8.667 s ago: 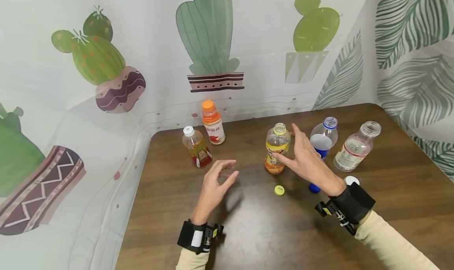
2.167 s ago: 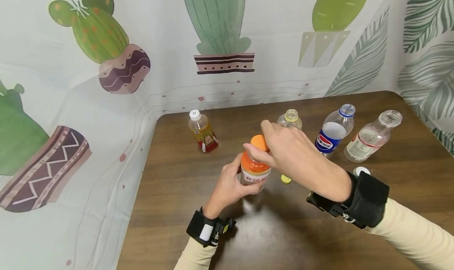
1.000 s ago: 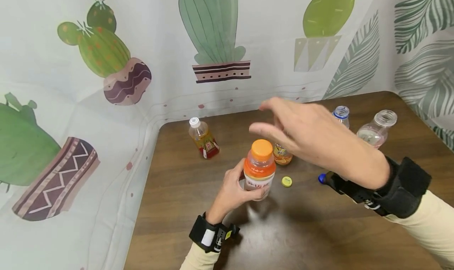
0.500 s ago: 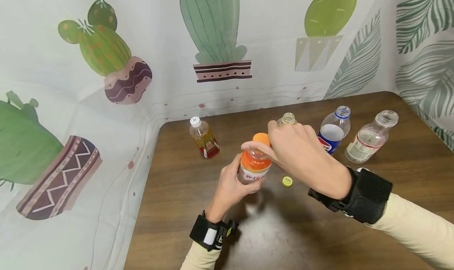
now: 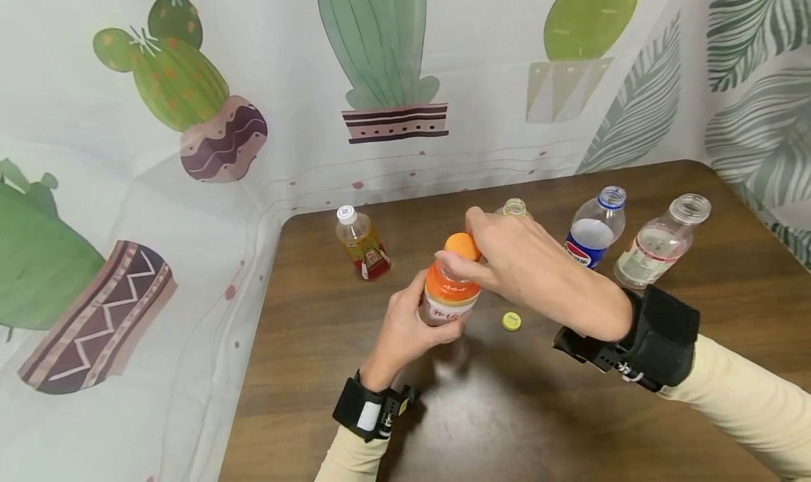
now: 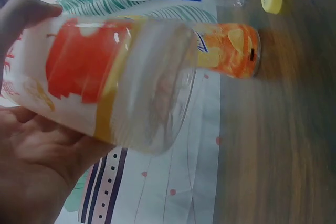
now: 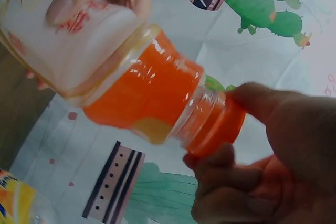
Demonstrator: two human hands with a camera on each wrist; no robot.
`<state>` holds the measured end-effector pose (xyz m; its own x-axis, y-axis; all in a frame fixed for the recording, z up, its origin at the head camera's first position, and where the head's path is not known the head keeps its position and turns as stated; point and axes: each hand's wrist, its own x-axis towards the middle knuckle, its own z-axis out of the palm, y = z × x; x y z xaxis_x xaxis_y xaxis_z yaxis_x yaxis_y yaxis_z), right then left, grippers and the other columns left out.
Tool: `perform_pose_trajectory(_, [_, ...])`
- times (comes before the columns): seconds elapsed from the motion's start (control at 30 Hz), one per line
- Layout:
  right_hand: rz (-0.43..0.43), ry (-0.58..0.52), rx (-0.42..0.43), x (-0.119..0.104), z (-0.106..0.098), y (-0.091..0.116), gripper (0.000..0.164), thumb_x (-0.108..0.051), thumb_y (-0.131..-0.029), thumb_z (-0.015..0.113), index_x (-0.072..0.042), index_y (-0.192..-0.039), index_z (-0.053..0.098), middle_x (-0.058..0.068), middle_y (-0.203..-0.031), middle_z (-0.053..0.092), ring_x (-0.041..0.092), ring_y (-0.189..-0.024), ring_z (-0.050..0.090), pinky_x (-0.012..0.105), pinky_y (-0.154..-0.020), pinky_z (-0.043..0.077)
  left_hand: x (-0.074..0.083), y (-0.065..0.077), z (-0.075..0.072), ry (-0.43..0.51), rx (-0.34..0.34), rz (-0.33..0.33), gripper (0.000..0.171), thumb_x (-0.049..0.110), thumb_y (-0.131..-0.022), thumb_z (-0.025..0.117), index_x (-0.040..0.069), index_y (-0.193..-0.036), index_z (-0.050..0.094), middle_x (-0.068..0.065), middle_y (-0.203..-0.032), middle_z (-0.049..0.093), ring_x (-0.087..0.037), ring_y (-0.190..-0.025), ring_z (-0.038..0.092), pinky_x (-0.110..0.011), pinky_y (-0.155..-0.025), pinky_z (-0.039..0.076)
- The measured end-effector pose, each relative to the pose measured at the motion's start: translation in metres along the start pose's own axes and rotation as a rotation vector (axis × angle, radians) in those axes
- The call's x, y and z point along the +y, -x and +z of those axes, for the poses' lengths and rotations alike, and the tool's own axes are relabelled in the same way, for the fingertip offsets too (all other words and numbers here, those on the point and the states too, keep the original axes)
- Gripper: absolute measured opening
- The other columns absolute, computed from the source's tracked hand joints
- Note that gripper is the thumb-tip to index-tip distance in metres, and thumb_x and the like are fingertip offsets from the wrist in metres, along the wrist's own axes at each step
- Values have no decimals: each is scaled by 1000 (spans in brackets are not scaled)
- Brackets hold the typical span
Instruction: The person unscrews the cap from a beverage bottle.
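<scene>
My left hand [image 5: 402, 331] grips the body of a clear plastic drink bottle [image 5: 451, 292] with an orange shoulder and a white label. The bottle is held off the table, its bare base [image 6: 163, 87] showing in the left wrist view. At its mouth, the orange cap [image 7: 220, 129] is pinched between the thumb and curled fingers of my right hand [image 5: 532, 271]. Clear neck thread shows just below the cap in the right wrist view. Behind my right hand stands an uncapped bottle with a yellow neck ring [image 5: 514, 207], mostly hidden.
A white-capped bottle of amber drink [image 5: 363, 243] stands at the back left. To the right are an uncapped Pepsi bottle [image 5: 594, 232] and an uncapped wide-mouthed clear bottle [image 5: 655, 246]. A yellow cap [image 5: 511, 321] lies on the wooden table [image 5: 304, 369].
The orange-capped bottle has come from the table's back left into my left hand. My right hand was lifted off the cap one second ago and is back on it.
</scene>
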<state>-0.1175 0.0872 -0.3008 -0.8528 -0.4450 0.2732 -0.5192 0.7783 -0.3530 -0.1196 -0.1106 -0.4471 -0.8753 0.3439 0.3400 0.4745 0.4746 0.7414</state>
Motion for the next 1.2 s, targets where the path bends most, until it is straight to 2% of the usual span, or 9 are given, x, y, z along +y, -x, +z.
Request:
perform_pose_trajectory(0.17, [-81,-19,-62,-1,-10,-1,32,-41,-94,65,-14,-87,49,-4,-70,45,11,-61,42,25,-53,37,-1,2,-2,91,-53,-15,62,24,-72,85,19,-127,55,2,-110,70,-11,-95,66,-34,-82,57])
perform_pose_trajectory(0.43, [-146,4,-81,-2,-20,0,27,-43,-93,65,-17,-96,58,-6,-83,52,9,-66,48,26,-56,42,-2,4,-4,93,-68,10,64,25,-72,85,20,-128,53,3,-110,69,-11,-96,66,-32,-84,57])
perform_pose_trajectory(0.63, [-140,20,-41,-4,-22,1,25,-40,-94,64,-16,-101,58,-5,-87,53,12,-71,49,28,-60,43,-8,10,-9,126,-27,-5,59,25,-73,85,18,-124,56,1,-109,70,-12,-96,67,-36,-83,58])
perform_pose_trajectory(0.77, [-98,40,-58,0,-15,3,26,-39,-95,64,-15,-102,58,-2,-85,50,14,-69,47,27,-56,41,-19,15,-19,129,60,-44,56,23,-74,85,18,-123,58,1,-110,71,-13,-96,68,-38,-84,57])
perform_pose_trajectory(0.83, [-90,60,-74,3,-6,3,26,-38,-94,66,-15,-103,58,-1,-85,49,15,-68,46,26,-54,41,-24,17,-26,114,117,-60,54,23,-75,85,19,-121,58,1,-109,72,-13,-96,68,-39,-83,57])
perform_pose_trajectory(0.93, [-126,92,-95,9,16,4,26,-34,-91,70,-15,-104,59,0,-85,48,14,-67,46,26,-52,41,-30,22,-40,113,194,-71,54,22,-75,85,17,-122,58,-1,-110,72,-15,-98,68,-42,-84,57])
perform_pose_trajectory(1.1, [-207,132,-144,15,71,4,35,-24,-83,79,-9,-105,56,5,-88,51,16,-70,52,29,-55,48,-32,25,-58,105,285,-60,55,20,-75,86,15,-122,59,-1,-110,72,-15,-97,68,-39,-85,57])
perform_pose_trajectory(1.2, [-220,137,-216,21,107,2,41,-20,-82,80,-4,-110,55,10,-93,54,21,-77,59,34,-63,54,-33,27,-61,95,298,-54,56,20,-75,86,15,-123,58,-1,-110,72,-14,-97,68,-35,-84,57])
